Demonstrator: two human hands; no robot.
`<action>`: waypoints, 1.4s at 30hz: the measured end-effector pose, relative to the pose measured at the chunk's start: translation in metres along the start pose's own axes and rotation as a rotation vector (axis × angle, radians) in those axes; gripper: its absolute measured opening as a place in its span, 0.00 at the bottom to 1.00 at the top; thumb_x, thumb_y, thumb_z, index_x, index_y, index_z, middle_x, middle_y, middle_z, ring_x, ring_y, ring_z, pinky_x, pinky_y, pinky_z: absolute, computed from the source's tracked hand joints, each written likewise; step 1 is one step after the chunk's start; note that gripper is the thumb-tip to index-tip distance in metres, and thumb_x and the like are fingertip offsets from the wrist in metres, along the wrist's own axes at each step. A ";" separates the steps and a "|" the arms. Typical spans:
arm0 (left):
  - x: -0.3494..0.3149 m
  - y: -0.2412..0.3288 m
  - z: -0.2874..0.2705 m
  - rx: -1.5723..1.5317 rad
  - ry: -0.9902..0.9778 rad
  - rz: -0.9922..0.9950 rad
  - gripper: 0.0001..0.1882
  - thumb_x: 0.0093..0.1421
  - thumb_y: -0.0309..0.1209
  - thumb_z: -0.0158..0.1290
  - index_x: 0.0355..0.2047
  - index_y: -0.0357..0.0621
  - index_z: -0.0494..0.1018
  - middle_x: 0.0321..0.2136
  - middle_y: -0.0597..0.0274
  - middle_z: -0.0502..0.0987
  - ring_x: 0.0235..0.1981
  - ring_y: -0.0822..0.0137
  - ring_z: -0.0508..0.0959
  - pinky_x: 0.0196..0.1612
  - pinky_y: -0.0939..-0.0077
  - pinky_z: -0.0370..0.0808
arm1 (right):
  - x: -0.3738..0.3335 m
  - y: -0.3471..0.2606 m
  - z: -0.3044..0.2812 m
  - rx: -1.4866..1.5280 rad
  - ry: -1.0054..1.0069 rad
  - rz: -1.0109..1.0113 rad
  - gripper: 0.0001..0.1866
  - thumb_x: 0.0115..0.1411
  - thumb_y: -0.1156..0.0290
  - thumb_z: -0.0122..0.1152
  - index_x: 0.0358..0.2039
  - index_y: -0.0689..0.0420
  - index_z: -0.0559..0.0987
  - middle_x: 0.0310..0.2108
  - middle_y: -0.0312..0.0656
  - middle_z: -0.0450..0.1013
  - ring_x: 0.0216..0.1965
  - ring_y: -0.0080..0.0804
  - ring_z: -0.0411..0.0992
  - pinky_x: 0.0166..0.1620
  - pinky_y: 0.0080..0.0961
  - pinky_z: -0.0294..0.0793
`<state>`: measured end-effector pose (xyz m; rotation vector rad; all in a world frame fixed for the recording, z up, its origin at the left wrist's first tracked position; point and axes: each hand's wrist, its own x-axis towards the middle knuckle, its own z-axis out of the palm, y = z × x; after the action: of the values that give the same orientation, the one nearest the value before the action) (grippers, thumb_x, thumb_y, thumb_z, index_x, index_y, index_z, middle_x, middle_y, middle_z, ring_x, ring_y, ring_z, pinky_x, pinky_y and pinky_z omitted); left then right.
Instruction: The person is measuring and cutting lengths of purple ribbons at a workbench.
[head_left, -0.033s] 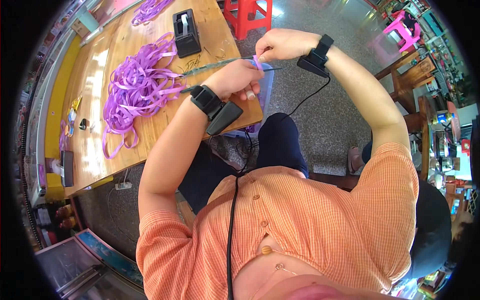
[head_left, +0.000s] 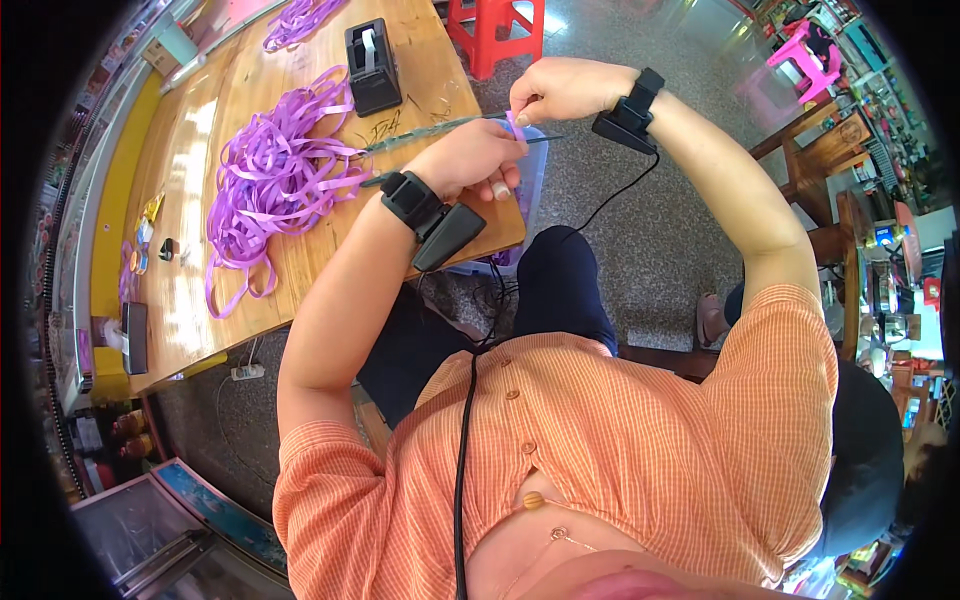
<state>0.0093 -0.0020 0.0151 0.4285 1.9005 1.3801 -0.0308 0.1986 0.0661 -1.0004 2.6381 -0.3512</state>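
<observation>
At the near right corner of the wooden table (head_left: 300, 285), my left hand (head_left: 475, 158) is closed on a thin dark green rod (head_left: 546, 139). The rod's tip sticks out past the fingers. Beside it runs a feathery grey-green strand (head_left: 420, 132), partly hidden by the hand. My right hand (head_left: 560, 88) pinches a short piece of purple ribbon (head_left: 514, 124), which reaches down to the left fingertips at the rod. A big tangled heap of purple ribbon (head_left: 270, 180) lies left of my hands.
A black tape dispenser (head_left: 374, 75) stands behind the heap. Below the table corner is a clear plastic bin (head_left: 537, 185). A red stool (head_left: 497, 35) and a pink stool (head_left: 808, 62) stand on the floor. Cables (head_left: 610, 195) hang from black devices on both wrists.
</observation>
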 end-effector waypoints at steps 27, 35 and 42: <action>-0.006 0.006 0.003 0.015 0.046 -0.009 0.12 0.66 0.37 0.49 0.38 0.41 0.73 0.20 0.67 0.74 0.16 0.77 0.73 0.15 0.83 0.67 | 0.002 -0.015 0.020 -0.274 0.104 -0.079 0.15 0.53 0.80 0.53 0.37 0.48 0.82 0.39 0.39 0.72 0.41 0.42 0.73 0.42 0.32 0.73; -0.006 0.008 0.002 0.037 0.016 -0.012 0.13 0.66 0.38 0.50 0.38 0.39 0.73 0.20 0.68 0.73 0.16 0.78 0.73 0.15 0.84 0.66 | -0.032 0.056 0.051 0.763 0.367 0.120 0.12 0.53 0.75 0.53 0.39 0.55 0.77 0.37 0.30 0.73 0.33 0.17 0.68 0.36 0.16 0.68; -0.007 0.007 0.001 0.003 0.012 -0.001 0.12 0.65 0.36 0.49 0.33 0.38 0.73 0.21 0.65 0.75 0.16 0.75 0.75 0.16 0.83 0.69 | -0.008 0.054 0.136 1.590 0.305 0.067 0.21 0.64 0.60 0.55 0.54 0.58 0.73 0.52 0.43 0.72 0.53 0.33 0.70 0.56 0.35 0.67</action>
<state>0.0133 -0.0033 0.0234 0.4210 1.9124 1.3825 -0.0092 0.2267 -0.0759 -0.2477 1.5867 -2.1460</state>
